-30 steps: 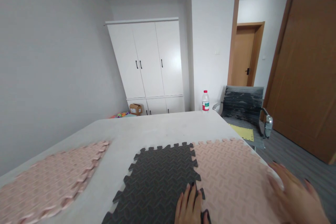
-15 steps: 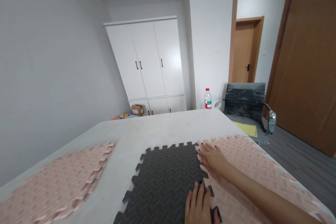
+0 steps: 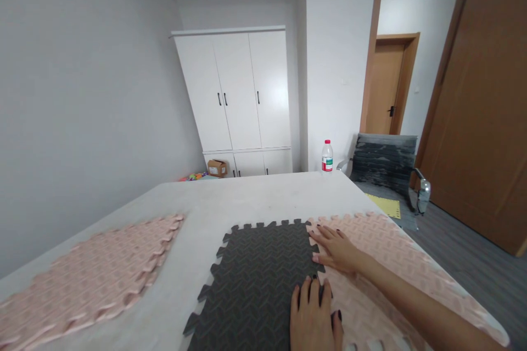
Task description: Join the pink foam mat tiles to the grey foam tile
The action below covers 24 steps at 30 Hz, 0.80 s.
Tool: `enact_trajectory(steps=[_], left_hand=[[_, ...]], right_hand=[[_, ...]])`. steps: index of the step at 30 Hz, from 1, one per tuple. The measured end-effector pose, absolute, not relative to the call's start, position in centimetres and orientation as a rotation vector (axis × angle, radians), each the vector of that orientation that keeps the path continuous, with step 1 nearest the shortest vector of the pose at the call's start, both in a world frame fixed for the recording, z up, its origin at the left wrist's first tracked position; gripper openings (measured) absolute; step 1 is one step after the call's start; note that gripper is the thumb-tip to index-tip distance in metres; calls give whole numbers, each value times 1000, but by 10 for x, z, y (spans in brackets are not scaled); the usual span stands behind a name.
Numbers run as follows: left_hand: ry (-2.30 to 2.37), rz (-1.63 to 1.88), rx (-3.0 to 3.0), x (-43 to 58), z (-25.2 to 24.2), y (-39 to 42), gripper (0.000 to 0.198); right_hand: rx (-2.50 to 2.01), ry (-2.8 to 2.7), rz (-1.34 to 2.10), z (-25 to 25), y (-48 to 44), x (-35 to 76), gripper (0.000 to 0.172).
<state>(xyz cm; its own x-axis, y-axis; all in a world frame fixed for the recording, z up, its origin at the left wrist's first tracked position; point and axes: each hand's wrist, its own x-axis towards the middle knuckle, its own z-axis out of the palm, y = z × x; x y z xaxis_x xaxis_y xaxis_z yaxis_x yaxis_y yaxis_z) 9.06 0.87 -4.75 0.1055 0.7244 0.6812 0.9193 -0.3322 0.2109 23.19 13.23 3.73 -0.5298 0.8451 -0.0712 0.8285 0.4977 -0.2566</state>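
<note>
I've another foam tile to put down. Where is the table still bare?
Bare table runs behind the grey tile to the bottle, plus a strip beside the pink stack. The seam under both hands is crowded.

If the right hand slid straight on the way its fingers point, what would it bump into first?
The right hand lies flat on the pink mat, fingers pointing left at the seam. It would probably slide first onto the dark mat, then bare table. The pink stack lies farther left; depth is hard to judge.
</note>
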Motion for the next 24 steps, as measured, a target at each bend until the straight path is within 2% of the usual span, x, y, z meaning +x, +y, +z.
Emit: enact_trajectory(steps=[3,13,17,21,24], left_hand=[[-1718,-1039,-2136,94,-44,4,43],[-1694,-983,-2139,95,-40,-2,51],[-1813,-801,-2314,88,-10,-11,48],[-1572,-650,-2683,40,27,-19,62],[-1851,-786,-2365,-40,51,-19,51]], right_hand=[[-1514,-2708,406,42,133,233,87],[-1545,-2767,338,46,128,226,96],[-1586,-2767,358,50,127,225,95],[-1563,-2783,357,50,127,225,97],[-1557,-2781,348,46,129,227,98]])
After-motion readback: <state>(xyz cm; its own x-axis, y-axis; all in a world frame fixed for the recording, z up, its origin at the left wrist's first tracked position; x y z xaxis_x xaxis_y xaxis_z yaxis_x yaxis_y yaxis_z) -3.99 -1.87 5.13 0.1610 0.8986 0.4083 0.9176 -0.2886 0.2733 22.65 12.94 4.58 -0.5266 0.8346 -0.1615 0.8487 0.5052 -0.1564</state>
